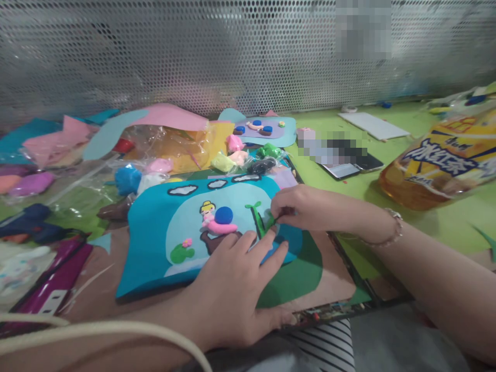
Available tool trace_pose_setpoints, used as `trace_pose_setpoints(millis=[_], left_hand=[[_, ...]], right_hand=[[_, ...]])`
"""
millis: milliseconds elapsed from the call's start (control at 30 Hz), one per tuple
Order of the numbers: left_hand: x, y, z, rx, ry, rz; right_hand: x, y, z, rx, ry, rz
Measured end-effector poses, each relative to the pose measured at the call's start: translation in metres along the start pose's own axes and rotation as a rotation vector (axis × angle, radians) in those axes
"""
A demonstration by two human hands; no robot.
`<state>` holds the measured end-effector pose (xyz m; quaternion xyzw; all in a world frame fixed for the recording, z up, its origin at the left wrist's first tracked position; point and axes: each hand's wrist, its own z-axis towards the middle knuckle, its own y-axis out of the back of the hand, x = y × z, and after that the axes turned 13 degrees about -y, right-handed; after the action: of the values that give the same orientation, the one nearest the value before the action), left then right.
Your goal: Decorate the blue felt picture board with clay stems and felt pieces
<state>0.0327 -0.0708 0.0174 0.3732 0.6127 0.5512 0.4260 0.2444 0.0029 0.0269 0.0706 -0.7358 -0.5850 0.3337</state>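
Note:
A blue felt picture board [149, 243] lies in front of me, showing a clay figure with a blue ball [223, 215], white clouds and a small green lily pad [181, 253]. My left hand [232, 289] lies flat on its lower right part, fingers spread, pressing it down. My right hand [306, 207] pinches a thin green clay strip [267, 225] at the board's right side, next to a dark green stem [256, 217]. A bracelet sits on my right wrist.
Lumps of coloured clay [127, 178] in plastic wrap and felt sheets [170, 116] lie behind the board. A second felt piece [263, 129] sits farther back. A phone [349, 165] and a yellow bottle [445, 165] lie right. A perforated metal wall [194, 51] closes the back.

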Motion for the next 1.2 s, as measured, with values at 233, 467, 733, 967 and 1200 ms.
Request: trace_pose_setpoints(millis=[233, 467, 733, 967, 1200], left_hand=[[0.0003, -0.0023, -0.0008, -0.012, 0.005, -0.008], [0.0033, -0.0054, 0.0017, -0.056, -0.012, 0.051], [0.0060, -0.0059, 0.0040, -0.053, -0.040, 0.076], [0.0075, -0.0079, 0.0050, -0.039, -0.022, 0.072], [0.0071, -0.0075, 0.0061, -0.048, -0.014, 0.060]], right_hand=[[-0.0001, -0.0011, -0.0017, -0.013, 0.019, -0.036], [0.0013, 0.0058, -0.0067, -0.004, 0.006, -0.070], [0.0007, 0.0071, -0.0068, 0.023, -0.006, -0.084], [0.0045, 0.0072, -0.0072, 0.005, -0.008, -0.088], [-0.0013, 0.0084, -0.0068, 0.008, -0.046, -0.107]])
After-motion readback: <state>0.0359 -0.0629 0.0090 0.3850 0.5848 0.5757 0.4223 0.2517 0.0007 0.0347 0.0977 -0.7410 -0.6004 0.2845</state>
